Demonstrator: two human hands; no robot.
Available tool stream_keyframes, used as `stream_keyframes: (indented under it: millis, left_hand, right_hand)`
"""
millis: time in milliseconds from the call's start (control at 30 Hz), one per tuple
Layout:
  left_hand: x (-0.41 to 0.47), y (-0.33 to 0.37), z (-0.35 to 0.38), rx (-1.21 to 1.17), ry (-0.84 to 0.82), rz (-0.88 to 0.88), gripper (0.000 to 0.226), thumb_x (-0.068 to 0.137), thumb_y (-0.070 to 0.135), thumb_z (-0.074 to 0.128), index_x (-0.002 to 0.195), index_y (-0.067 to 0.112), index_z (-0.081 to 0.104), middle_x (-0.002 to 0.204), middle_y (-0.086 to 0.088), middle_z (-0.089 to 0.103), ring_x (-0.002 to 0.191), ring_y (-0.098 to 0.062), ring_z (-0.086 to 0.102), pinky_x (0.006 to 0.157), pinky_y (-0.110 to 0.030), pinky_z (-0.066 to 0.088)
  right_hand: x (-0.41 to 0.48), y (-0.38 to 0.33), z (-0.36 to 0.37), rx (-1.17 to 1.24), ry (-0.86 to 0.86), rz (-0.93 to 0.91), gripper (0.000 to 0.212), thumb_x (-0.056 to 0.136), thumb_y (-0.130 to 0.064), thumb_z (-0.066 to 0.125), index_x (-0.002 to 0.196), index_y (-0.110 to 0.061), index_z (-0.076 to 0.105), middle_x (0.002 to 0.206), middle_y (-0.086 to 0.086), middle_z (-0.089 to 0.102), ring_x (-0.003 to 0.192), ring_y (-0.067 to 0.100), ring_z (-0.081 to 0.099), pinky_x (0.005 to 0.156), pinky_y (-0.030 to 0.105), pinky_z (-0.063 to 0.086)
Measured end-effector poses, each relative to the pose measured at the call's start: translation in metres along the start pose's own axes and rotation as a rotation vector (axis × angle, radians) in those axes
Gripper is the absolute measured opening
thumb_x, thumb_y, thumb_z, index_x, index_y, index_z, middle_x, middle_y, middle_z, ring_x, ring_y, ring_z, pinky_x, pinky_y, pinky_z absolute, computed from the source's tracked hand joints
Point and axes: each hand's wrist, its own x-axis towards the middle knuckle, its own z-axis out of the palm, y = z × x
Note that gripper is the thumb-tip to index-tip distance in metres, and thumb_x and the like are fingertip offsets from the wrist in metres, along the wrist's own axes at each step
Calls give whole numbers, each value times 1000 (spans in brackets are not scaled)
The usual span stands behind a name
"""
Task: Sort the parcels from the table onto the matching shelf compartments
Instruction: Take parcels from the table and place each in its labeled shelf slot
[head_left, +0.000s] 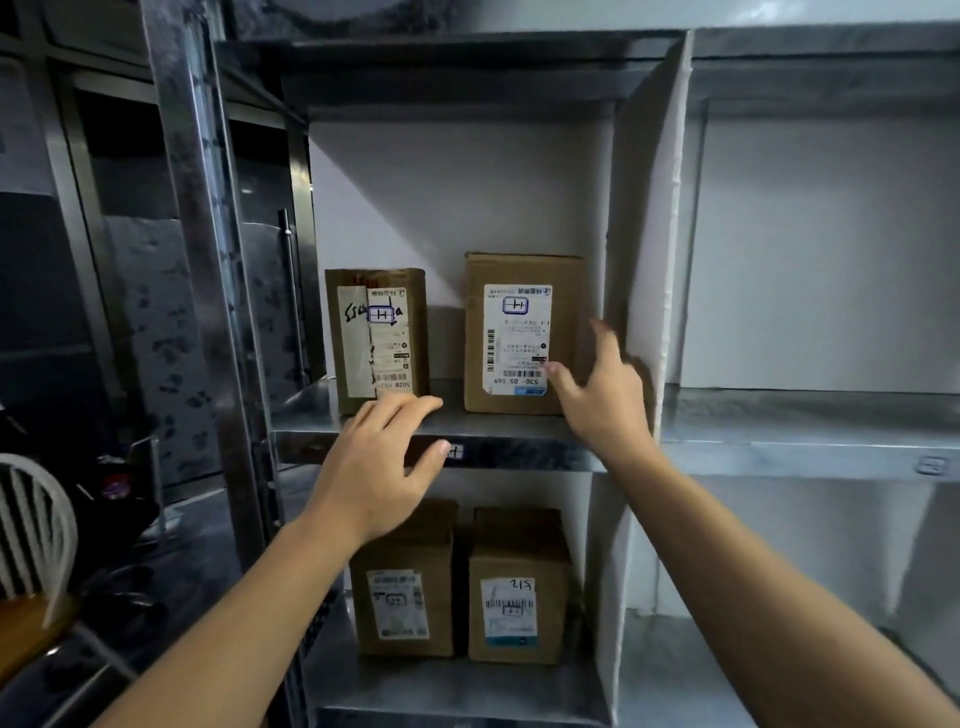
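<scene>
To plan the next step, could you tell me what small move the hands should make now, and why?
Probably draw both hands back to fetch another parcel: the left hand and right hand are open and empty, while the taller brown cardboard box and the narrower brown cardboard box stand upright on the grey metal shelf, labels outward.
</scene>
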Motion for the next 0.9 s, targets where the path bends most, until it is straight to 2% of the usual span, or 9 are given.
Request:
stream_keyframes:
  millis: [100,200,333,467,600,767,900]
  left_hand:
    - [-7,15,7,-20,30,11,48,92,47,46,134,25,49,129,9,50,122,-6,41,98,-26,34]
    - [-13,39,19,-57,45,20,41,94,41,53,131,24,53,125,8,51,116,-5,44,92,-25,37]
    - [-18,89,40,-78,19,58,38,93,34,58,130,24,54,124,7,54,115,-10,49,91,-30,43]
    - [-20,154,69,-150,-25,125,38,94,36,55,129,21,55,125,6,55,117,-11,48,98,-30,41]
    - [-21,231,109,-207,-87,180,48,89,46,46,129,21,55,122,3,56,113,-16,50,97,-35,41]
    - [-28,339,170,-193,-226,272,53,86,54,37,130,27,52,126,5,53,116,-20,49,94,-38,43]
    - [-47,434,215,-246,-304,393,59,82,56,31,125,25,57,121,2,57,112,-25,53,90,-40,46]
  right_hand:
    - [-33,13,-7,-125,19,-227,54,99,-35,58,148,-24,39,143,6,48,127,21,50,100,35,45]
    - [-57,39,-22,-297,0,-439,42,97,-34,57,135,-15,54,127,5,59,114,21,57,91,36,54]
    - [-72,70,-61,-499,25,-532,34,96,-37,51,118,-14,61,112,5,64,96,24,61,76,39,56]
    - [-88,109,-116,-671,69,-456,37,93,-42,46,113,-17,63,109,4,65,92,29,61,73,39,52]
    - [-111,163,-191,-863,58,-314,39,90,-44,46,112,-16,63,109,7,65,91,33,62,71,40,48]
    - [-155,223,-310,-1072,-20,-102,38,95,-47,46,118,-20,59,117,7,64,99,32,63,79,42,51]
    - [-207,264,-405,-1178,12,58,39,94,-46,52,121,-20,60,118,8,66,101,33,65,81,43,51]
